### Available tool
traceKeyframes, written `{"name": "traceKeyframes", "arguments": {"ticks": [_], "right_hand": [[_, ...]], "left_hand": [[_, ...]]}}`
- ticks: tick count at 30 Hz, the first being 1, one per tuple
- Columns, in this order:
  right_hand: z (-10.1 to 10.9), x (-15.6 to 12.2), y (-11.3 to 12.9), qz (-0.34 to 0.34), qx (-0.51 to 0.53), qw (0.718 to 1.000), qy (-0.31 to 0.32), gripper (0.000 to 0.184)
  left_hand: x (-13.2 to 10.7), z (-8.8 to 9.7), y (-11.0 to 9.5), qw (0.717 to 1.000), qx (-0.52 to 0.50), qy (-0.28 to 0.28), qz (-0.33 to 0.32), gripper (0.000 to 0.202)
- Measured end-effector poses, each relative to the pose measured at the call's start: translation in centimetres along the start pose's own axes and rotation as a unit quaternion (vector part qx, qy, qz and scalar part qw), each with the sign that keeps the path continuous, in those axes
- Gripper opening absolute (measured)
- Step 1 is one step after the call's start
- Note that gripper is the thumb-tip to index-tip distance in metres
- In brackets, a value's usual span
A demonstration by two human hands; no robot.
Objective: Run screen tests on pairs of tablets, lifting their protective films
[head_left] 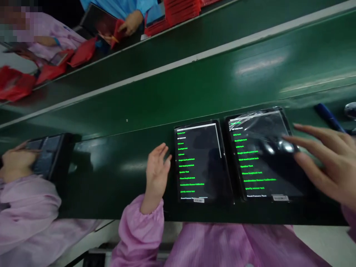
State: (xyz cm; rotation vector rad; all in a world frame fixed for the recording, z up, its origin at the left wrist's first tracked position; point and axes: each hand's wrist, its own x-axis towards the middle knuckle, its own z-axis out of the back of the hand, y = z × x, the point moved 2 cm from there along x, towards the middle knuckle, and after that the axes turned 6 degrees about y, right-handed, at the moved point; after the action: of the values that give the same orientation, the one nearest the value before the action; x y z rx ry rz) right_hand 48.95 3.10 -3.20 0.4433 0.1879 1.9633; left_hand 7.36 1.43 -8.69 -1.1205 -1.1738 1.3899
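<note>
Two tablets lie side by side on the green bench, each showing a dark screen with a list of mostly green test names. Beside the left edge of the left tablet [203,163] is my left hand [158,168], held with its fingers loosely extended and nothing in it. My right hand [328,155] reaches over the right side of the right tablet [264,159], fingers spread and empty; whether a fingertip touches the screen I cannot tell. Clear film with wrinkles and reflections covers the right tablet. Small white labels sit at the bottom edges of both.
A blue pen-like object [329,116] lies at the right, near a shiny round item [350,110]. At left, a co-worker's hand [19,161] rests on a dark device [51,155]. Across the raised green strip [178,81], other people handle devices and red pouches [83,52].
</note>
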Motion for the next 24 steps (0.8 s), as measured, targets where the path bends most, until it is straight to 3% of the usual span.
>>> {"name": "traceKeyframes", "arguments": {"ticks": [3, 6, 8, 11, 17, 21, 24], "right_hand": [[-1.7, 5.1, -2.8, -0.032, 0.090, 0.995, 0.004, 0.044], [-3.9, 9.2, -4.9, -0.084, 0.220, 0.971, 0.049, 0.058], [-4.8, 10.4, -5.5, -0.115, 0.294, 0.947, 0.056, 0.069], [-4.9, 10.4, -5.4, -0.125, 0.347, 0.928, 0.044, 0.073], [-4.3, 10.3, -4.9, -0.135, 0.360, 0.921, 0.060, 0.078], [-4.1, 10.3, -5.0, -0.158, 0.339, 0.925, 0.061, 0.081], [-3.6, 9.9, -5.3, -0.163, 0.319, 0.932, 0.058, 0.079]], "left_hand": [[4.9, -1.1, -0.9, 0.996, 0.048, 0.000, -0.074, 0.052], [9.5, -3.0, -1.2, 0.982, 0.118, 0.040, -0.144, 0.039], [11.2, -3.9, -1.1, 0.974, 0.143, 0.074, -0.159, 0.034], [11.8, -4.0, -0.7, 0.974, 0.154, 0.080, -0.145, 0.030], [11.2, -3.8, -1.2, 0.978, 0.185, 0.047, -0.085, 0.038], [11.5, -4.2, -0.9, 0.984, 0.162, 0.068, -0.032, 0.045], [11.7, -4.4, -0.6, 0.989, 0.108, 0.099, -0.025, 0.039]]}}
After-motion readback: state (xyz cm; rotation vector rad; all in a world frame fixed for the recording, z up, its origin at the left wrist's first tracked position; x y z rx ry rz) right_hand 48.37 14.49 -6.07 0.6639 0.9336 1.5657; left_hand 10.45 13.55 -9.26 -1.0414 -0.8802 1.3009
